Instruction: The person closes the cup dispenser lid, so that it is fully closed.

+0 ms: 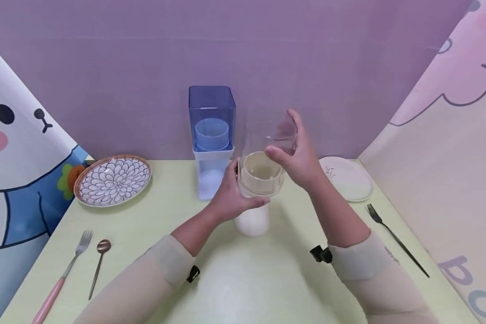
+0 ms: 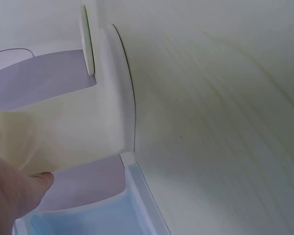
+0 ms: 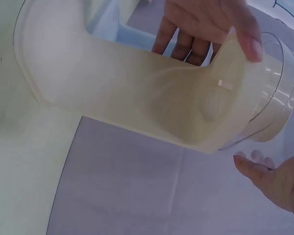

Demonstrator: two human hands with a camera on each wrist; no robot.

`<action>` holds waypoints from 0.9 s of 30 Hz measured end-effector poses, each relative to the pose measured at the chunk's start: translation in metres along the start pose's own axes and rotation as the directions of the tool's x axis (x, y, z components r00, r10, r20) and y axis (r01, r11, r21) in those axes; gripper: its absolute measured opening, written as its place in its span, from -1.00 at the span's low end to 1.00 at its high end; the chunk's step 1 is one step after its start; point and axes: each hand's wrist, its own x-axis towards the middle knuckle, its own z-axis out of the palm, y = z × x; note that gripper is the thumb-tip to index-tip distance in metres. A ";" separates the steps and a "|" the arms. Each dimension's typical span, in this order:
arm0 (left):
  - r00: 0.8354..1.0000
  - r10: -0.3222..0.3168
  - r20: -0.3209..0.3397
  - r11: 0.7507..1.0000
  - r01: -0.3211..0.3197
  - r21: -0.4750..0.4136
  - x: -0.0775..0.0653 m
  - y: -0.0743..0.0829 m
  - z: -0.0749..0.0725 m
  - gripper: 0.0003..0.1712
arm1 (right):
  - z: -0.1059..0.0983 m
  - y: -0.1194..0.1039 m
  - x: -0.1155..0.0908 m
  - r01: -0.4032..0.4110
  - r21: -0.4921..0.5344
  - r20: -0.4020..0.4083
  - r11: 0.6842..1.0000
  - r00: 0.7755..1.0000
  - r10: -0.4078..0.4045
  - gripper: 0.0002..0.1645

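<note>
A cream dispenser-like stand [image 3: 132, 88] rises from a rounded white base [image 1: 252, 224] on the table, with a clear container [image 1: 273, 131] over its round upper part. My left hand [image 1: 239, 194] grips the round upper part from the left, its thumb across the front and fingers behind. Around the right side of the clear container is my right hand [image 1: 303, 157], thumb in front and fingers behind the wall. Close on the left stands a similar dispenser [image 1: 212, 119] with a blue square top and white lower body.
On the left lie a petal-patterned plate [image 1: 113, 181], a pink-handled fork [image 1: 62, 279] and a copper-coloured spoon [image 1: 100, 261]. A white plate [image 1: 354, 182] and a dark fork [image 1: 397, 238] lie on the right. A purple backdrop [image 1: 146, 67] rises behind the table.
</note>
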 end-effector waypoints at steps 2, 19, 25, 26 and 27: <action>1.000 0.009 0.002 1.000 -0.009 0.005 0.000 -0.001 0.001 0.33 | 0.001 -0.002 -0.005 0.040 0.004 -0.011 0.999 0.999 -0.040 0.15; 0.996 -0.077 0.034 0.996 0.076 0.039 0.001 -0.001 0.003 0.38 | 0.004 0.018 -0.009 0.316 0.041 -0.135 0.948 0.942 -0.308 0.30; 0.999 -0.023 0.038 1.000 0.022 0.016 0.001 0.001 -0.002 0.34 | 0.006 0.009 -0.013 0.355 -0.152 -0.058 0.923 0.929 -0.367 0.28; 0.999 -0.012 0.039 1.000 0.011 0.010 0.001 0.001 -0.002 0.33 | 0.006 0.006 -0.012 0.346 -0.194 -0.037 0.918 0.932 -0.359 0.26; 0.999 -0.009 0.039 1.000 0.009 0.009 0.001 0.000 -0.003 0.33 | 0.007 0.004 -0.011 0.338 -0.216 -0.017 0.916 0.937 -0.349 0.24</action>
